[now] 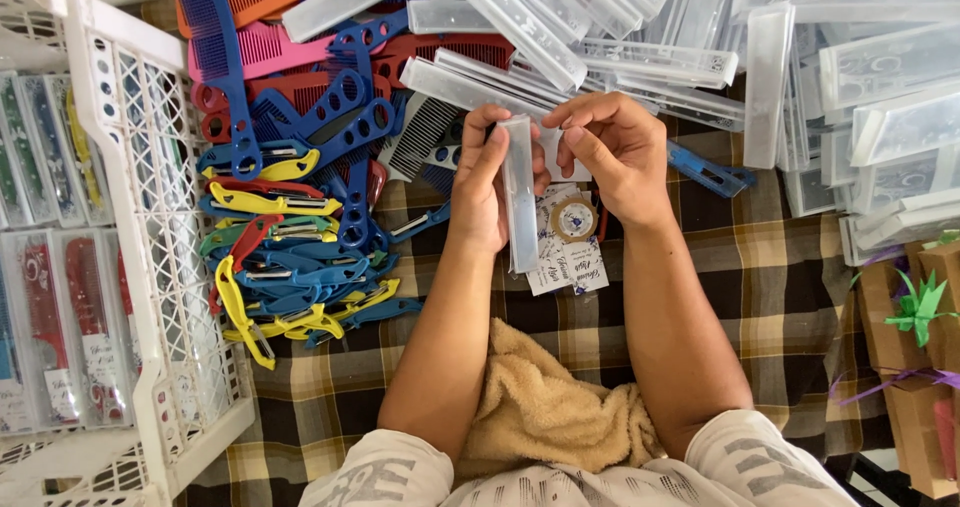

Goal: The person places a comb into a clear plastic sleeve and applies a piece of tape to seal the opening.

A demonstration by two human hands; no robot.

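My left hand (482, 182) grips a long clear plastic case (519, 202) held upright over a checked cloth (780, 287). My right hand (612, 152) pinches the top end of the same case with its fingertips. Under the hands lie small printed paper cards (565, 262) and a round tape roll (575, 218). A heap of coloured combs (300, 127) and small folding tools in blue, yellow, red and green (290, 267) lies just left of my left hand.
A white lattice crate (150, 267) at the left holds several packed cases. Piles of clear empty cases (620, 27) fill the top and right (890, 97). Brown boxes with green ribbon (915, 317) stand at the right edge. A tan towel (550, 407) lies on my lap.
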